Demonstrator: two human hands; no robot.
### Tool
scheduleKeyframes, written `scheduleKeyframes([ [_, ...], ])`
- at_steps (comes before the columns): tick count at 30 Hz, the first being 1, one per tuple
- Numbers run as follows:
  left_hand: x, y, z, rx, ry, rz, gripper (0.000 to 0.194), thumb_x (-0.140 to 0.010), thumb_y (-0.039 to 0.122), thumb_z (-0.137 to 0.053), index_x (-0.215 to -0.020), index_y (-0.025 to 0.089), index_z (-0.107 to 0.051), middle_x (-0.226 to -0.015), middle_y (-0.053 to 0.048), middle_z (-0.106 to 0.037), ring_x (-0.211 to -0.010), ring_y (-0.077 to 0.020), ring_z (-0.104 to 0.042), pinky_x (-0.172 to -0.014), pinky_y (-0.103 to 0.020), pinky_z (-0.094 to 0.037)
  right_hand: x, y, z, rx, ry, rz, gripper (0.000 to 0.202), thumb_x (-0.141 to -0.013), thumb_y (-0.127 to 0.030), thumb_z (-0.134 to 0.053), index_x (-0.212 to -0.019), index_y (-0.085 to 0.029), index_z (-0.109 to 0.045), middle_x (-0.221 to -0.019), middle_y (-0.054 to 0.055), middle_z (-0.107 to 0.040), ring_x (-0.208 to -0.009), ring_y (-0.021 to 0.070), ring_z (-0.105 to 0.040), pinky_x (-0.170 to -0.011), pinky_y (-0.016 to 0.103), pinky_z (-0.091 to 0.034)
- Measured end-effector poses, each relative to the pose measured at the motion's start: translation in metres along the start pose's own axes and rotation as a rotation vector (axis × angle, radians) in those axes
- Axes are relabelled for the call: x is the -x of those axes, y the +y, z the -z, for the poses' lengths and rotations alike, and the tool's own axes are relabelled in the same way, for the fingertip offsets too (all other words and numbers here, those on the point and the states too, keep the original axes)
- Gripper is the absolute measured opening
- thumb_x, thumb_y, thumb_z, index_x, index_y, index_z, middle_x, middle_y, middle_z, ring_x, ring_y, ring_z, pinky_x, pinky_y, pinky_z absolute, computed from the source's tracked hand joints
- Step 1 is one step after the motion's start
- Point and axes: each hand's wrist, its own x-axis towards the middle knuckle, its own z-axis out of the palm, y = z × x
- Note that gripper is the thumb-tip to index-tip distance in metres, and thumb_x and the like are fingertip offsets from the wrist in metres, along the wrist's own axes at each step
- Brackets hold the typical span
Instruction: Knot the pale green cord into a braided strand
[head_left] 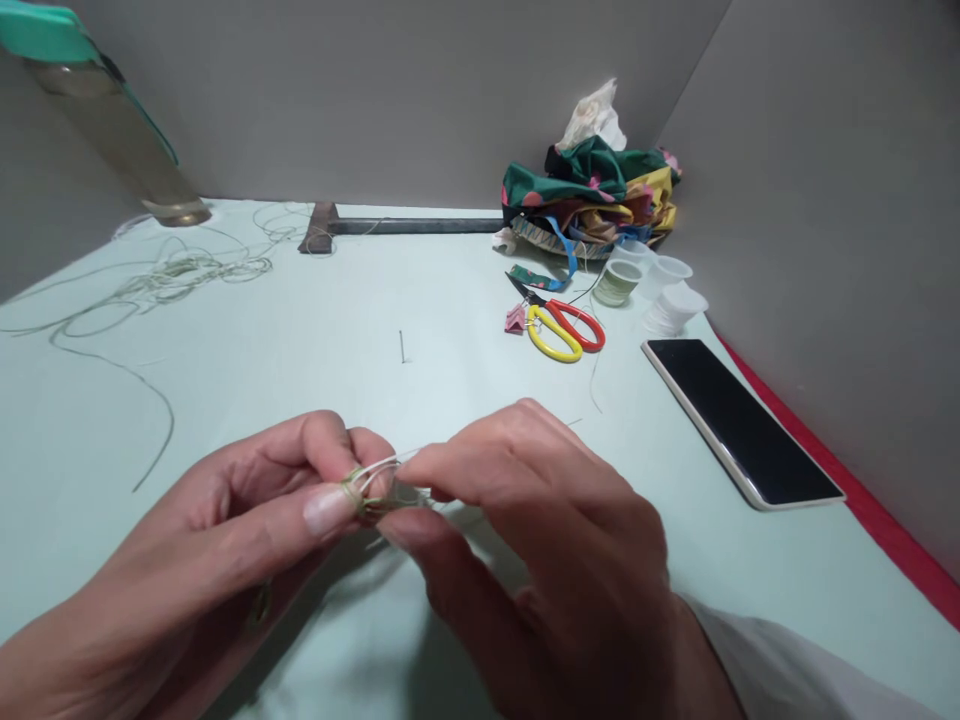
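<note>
Between the thumb and fingers of my left hand (225, 530) is a small knotted piece of green and white cord (364, 485). My right hand (540, 540) is close on its right side, with the forefinger and thumb at the white and green strands. The thumb and forefinger of that hand are slightly apart, and the strands run between them. Fine detail of the knot is too small to tell. A long tangle of pale green cord (180, 275) lies on the table at the left.
Scissors (566, 330) with red and yellow handles, a pink clip (515, 319), thread spools (617, 283) and a phone (739, 420) lie right. Behind are patterned cloth (600, 195) and a hammer (405, 226). A bottle (112, 130) stands back left; a pin (402, 347) lies mid-table.
</note>
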Motion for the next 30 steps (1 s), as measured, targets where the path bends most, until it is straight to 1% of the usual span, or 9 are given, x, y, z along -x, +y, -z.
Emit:
scheduleKeyframes([
  [5, 0.01, 0.001, 0.036, -0.068, 0.004, -0.023, 0.036, -0.088, 0.059, -0.064, -0.069, 0.032, -0.077, -0.07, 0.0, -0.075, -0.11, -0.0329, -0.073, -0.083, -0.049, -0.053, 0.001, 0.003, -0.003, -0.113, -0.011, -0.042, 0.009, -0.098, -0.015, -0.07, -0.1, -0.015, -0.079, -0.083, 0.0, -0.077, -0.076, 0.012, -0.069, -0.072, 0.025, -0.056],
  [7, 0.007, -0.001, 0.029, -0.049, -0.026, 0.004, 0.044, -0.087, 0.068, -0.061, -0.066, 0.032, -0.076, -0.07, -0.002, -0.076, -0.115, -0.0358, -0.072, -0.082, -0.05, -0.053, 0.0, 0.002, -0.004, -0.137, -0.02, -0.073, 0.008, -0.095, -0.011, -0.07, -0.093, -0.015, -0.077, -0.08, -0.002, -0.074, -0.072, 0.0095, -0.067, -0.068, 0.022, -0.054],
  [12, -0.009, -0.011, -0.016, -0.01, -0.117, 0.086, 0.062, -0.077, 0.087, -0.054, -0.06, 0.031, -0.074, -0.069, -0.004, -0.077, -0.122, -0.0411, -0.07, -0.077, -0.052, -0.053, -0.004, -0.007, -0.001, -0.242, -0.018, -0.242, 0.016, -0.088, -0.013, -0.071, -0.076, -0.022, -0.067, -0.067, -0.008, -0.061, -0.059, 0.0062, -0.054, -0.057, 0.018, -0.048],
  [16, -0.004, -0.01, -0.019, -0.038, -0.145, 0.094, 0.064, -0.081, 0.085, -0.054, -0.059, 0.029, -0.073, -0.071, -0.002, -0.079, -0.122, -0.0411, -0.071, -0.075, -0.051, -0.053, -0.003, -0.009, 0.005, -0.275, -0.076, -0.351, 0.017, -0.089, -0.018, -0.073, -0.076, -0.026, -0.068, -0.069, -0.008, -0.064, -0.059, 0.0089, -0.055, -0.059, 0.022, -0.049],
  [18, 0.004, -0.005, -0.009, -0.094, -0.126, 0.064, 0.058, -0.086, 0.078, -0.059, -0.062, 0.027, -0.075, -0.075, 0.0, -0.081, -0.12, -0.0394, -0.072, -0.075, -0.049, -0.053, -0.003, -0.007, 0.006, -0.27, -0.119, -0.336, 0.016, -0.091, -0.019, -0.075, -0.079, -0.028, -0.071, -0.071, -0.008, -0.067, -0.059, 0.0099, -0.057, -0.059, 0.023, -0.051],
  [21, 0.016, 0.001, 0.004, -0.238, -0.014, -0.054, 0.03, -0.092, 0.051, -0.076, -0.077, 0.027, -0.081, -0.087, 0.002, -0.084, -0.104, -0.0311, -0.076, -0.075, -0.041, -0.055, -0.005, -0.004, 0.005, -0.266, -0.093, -0.333, 0.015, -0.092, -0.018, -0.077, -0.081, -0.028, -0.074, -0.072, -0.008, -0.068, -0.06, 0.0088, -0.059, -0.058, 0.02, -0.051],
  [24, 0.023, 0.004, 0.009, -0.293, 0.104, -0.171, 0.01, -0.093, 0.029, -0.08, -0.083, 0.026, -0.08, -0.08, 0.005, -0.079, -0.087, -0.0225, -0.075, -0.072, -0.036, -0.057, -0.006, -0.002, 0.004, -0.213, -0.051, -0.312, 0.01, -0.093, -0.019, -0.073, -0.085, -0.025, -0.073, -0.069, -0.008, -0.065, -0.059, 0.0079, -0.058, -0.053, 0.018, -0.05],
  [28, 0.024, 0.001, 0.016, -0.266, 0.112, -0.218, 0.012, -0.093, 0.02, -0.074, -0.084, 0.027, -0.076, -0.065, 0.01, -0.07, -0.089, -0.023, -0.077, -0.075, -0.04, -0.057, -0.001, -0.005, 0.005, -0.064, 0.04, -0.196, 0.009, -0.096, -0.02, -0.074, -0.097, -0.025, -0.067, -0.073, -0.007, -0.064, -0.059, 0.0088, -0.058, -0.054, 0.019, -0.052],
  [30, 0.022, -0.002, 0.016, -0.189, 0.025, -0.146, 0.021, -0.1, 0.03, -0.065, -0.083, 0.026, -0.076, -0.063, 0.008, -0.071, -0.096, -0.0258, -0.078, -0.077, -0.043, -0.056, 0.002, -0.007, 0.005, -0.031, 0.023, -0.128, 0.012, -0.101, -0.016, -0.071, -0.094, -0.024, -0.066, -0.077, -0.006, -0.068, -0.064, 0.009, -0.061, -0.061, 0.02, -0.055],
])
